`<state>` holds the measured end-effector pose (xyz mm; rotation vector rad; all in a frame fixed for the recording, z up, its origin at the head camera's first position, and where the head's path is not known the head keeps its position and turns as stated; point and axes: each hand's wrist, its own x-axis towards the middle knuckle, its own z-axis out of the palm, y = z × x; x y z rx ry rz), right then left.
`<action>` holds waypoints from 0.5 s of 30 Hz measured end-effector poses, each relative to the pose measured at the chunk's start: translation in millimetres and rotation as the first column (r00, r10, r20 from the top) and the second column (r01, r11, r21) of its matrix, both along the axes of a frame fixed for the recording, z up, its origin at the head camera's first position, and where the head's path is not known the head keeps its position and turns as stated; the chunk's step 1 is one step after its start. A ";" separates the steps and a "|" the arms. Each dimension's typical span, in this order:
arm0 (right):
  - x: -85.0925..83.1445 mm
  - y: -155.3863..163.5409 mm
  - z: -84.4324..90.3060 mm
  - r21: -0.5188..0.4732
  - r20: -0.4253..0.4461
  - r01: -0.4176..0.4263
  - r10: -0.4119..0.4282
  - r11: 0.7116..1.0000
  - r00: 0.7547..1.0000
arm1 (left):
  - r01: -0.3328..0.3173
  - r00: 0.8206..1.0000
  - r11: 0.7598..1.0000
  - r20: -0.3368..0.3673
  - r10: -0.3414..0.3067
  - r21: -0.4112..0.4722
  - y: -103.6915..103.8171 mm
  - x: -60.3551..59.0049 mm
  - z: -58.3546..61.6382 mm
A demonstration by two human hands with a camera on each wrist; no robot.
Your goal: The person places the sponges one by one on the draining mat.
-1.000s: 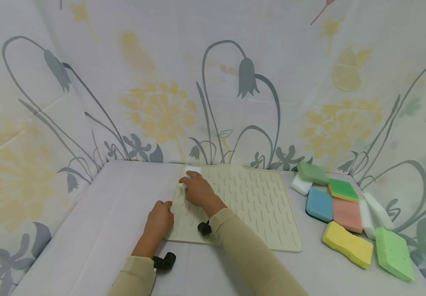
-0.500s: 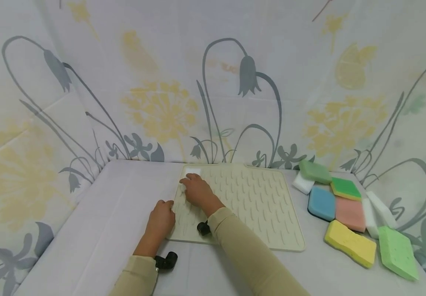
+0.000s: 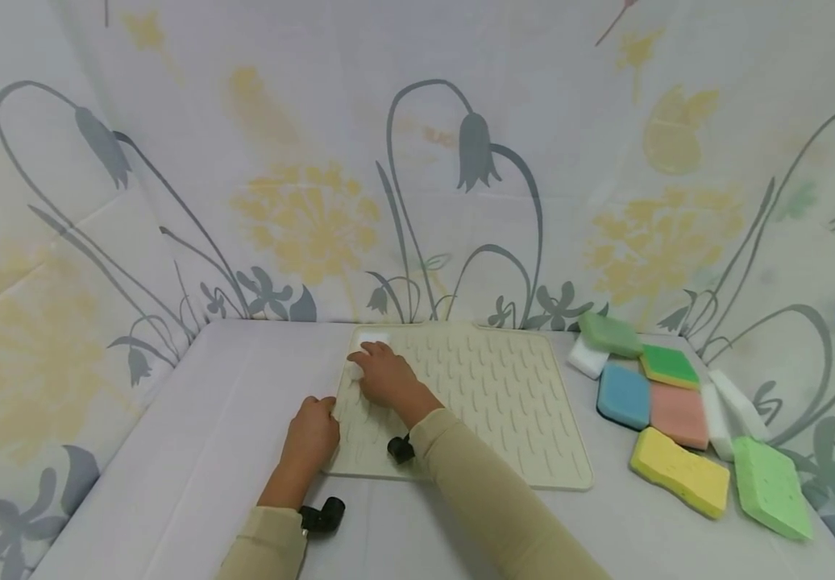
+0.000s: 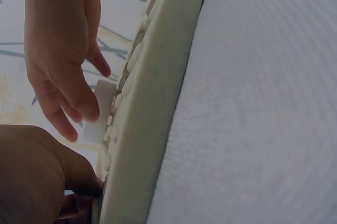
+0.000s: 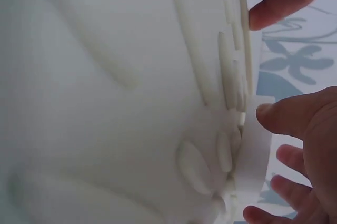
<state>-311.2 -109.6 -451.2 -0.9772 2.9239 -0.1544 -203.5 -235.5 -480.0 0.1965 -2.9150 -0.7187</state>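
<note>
White block (image 3: 374, 338) at the far left corner of the mat (image 3: 493, 407), partly under the nearer right hand (image 3: 383, 380) with fingers spread, beyond the left hand (image 3: 312, 432) pinching the mat's edge.

We lose much of the white rectangular foam block (image 5: 251, 153) on the cream rectangular ridged mat (image 3: 490, 403) beneath the bare right hand (image 3: 386, 379) in the head view. The mat's left edge partly hides the bare left hand's (image 3: 312, 435) fingers. We see its nearest ridges blurred from the right wrist. Right of the mat, a pale-green foam slab (image 3: 609, 334) covers part of another white foam piece (image 3: 588, 359). On the mat's near side, both beige cloth sleeves (image 3: 512, 499) run out of view.
</note>
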 end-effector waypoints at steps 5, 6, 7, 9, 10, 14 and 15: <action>3.5 14.4 4.8 0.008 -0.012 0.002 -0.002 1.000 1.000 | 0.003 1.000 1.000 -0.006 -0.003 -0.011 3.3 0.0 0.9; 4.7 17.6 6.1 0.004 -0.011 0.001 -0.001 1.000 1.000 | 0.004 1.000 1.000 -0.005 -0.004 -0.014 3.7 0.1 1.1; 5.8 20.7 7.4 0.002 -0.008 0.000 0.000 1.000 1.000 | 0.003 1.000 1.000 -0.001 -0.003 -0.016 3.8 0.0 0.9; 8.2 26.7 9.7 -0.010 0.000 0.004 -0.004 1.000 1.000 | 0.002 1.000 1.000 -0.001 -0.002 -0.016 3.6 -0.3 1.1; 9.3 29.7 10.8 -0.018 0.003 0.006 -0.006 1.000 1.000 | 0.000 1.000 1.000 0.004 0.000 -0.014 3.1 -0.6 1.1; 13.1 40.7 13.1 -0.047 -0.016 -0.001 0.000 0.999 1.000 | -0.007 1.000 1.000 0.015 0.007 -0.006 0.8 -1.1 0.5; 13.9 43.4 13.4 -0.054 -0.022 -0.005 0.004 0.999 1.000 | -0.008 1.000 1.000 0.019 0.008 -0.005 0.3 -1.1 0.0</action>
